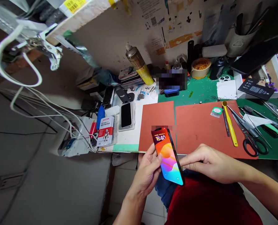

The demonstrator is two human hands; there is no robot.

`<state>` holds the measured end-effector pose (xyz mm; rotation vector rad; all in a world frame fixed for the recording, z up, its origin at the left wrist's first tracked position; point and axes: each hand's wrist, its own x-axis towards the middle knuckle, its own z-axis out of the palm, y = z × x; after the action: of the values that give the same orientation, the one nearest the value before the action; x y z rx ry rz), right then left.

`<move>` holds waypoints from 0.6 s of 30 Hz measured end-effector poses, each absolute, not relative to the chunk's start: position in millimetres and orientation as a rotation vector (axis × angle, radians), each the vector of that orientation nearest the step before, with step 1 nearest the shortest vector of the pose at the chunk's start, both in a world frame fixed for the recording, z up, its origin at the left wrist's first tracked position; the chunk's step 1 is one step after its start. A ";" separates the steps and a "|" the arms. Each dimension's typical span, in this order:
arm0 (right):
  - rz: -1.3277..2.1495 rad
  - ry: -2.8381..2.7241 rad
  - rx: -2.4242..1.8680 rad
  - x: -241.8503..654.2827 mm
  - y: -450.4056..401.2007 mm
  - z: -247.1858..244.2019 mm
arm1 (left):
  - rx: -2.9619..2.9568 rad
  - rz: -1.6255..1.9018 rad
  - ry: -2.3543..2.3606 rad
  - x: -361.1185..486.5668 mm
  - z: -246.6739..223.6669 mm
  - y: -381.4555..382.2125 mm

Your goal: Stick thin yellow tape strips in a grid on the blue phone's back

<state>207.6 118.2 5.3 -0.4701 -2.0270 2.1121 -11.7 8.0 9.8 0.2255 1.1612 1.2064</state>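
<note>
A smartphone [168,156] with a lit, colourful lock screen reading 16:40 is tilted above my lap, just off the front edge of the bench. My left hand [148,172] grips it from the left, the thumb lying along the screen's edge and the other fingers behind. At the phone's right side is my right hand [207,162], its index finger stretched toward the lower right edge and the thumb below. Whether the fingertips touch the phone cannot be made out. Nothing shows in that hand.
Reddish-brown mats [200,128] cover the bench front. On the right lie scissors [253,145], a yellow-handled tool [230,125] and several tweezers. Left stand a second phone [126,115] and a battery box [105,131]. A spray can [140,65] leans behind; white cables [52,103] hang at left.
</note>
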 end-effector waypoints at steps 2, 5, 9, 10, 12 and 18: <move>1.974 -2.167 -0.532 206.8 113.4 11.9 | 0.230 1.173 1.255 -9.1 12.7 11.1; 1.772 -2.365 -0.618 200.8 104.5 22.7 | 0.229 1.244 1.254 1.6 14.8 10.6; 1.651 -2.523 -0.675 187.5 95.5 30.7 | 0.309 1.287 1.330 16.5 7.8 7.4; 1.625 -2.563 -0.690 184.1 93.8 31.0 | 0.327 1.261 1.393 18.6 5.7 6.9; 1.565 -2.633 -0.711 178.3 90.4 30.2 | 0.343 1.170 1.510 20.6 3.7 6.4; 1.476 -2.559 -0.786 180.6 76.1 26.7 | 0.073 1.136 1.601 20.6 13.4 7.0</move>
<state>180.6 76.1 26.7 -0.7860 -2.5592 1.4755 20.6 7.0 13.4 0.0726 1.6009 1.1360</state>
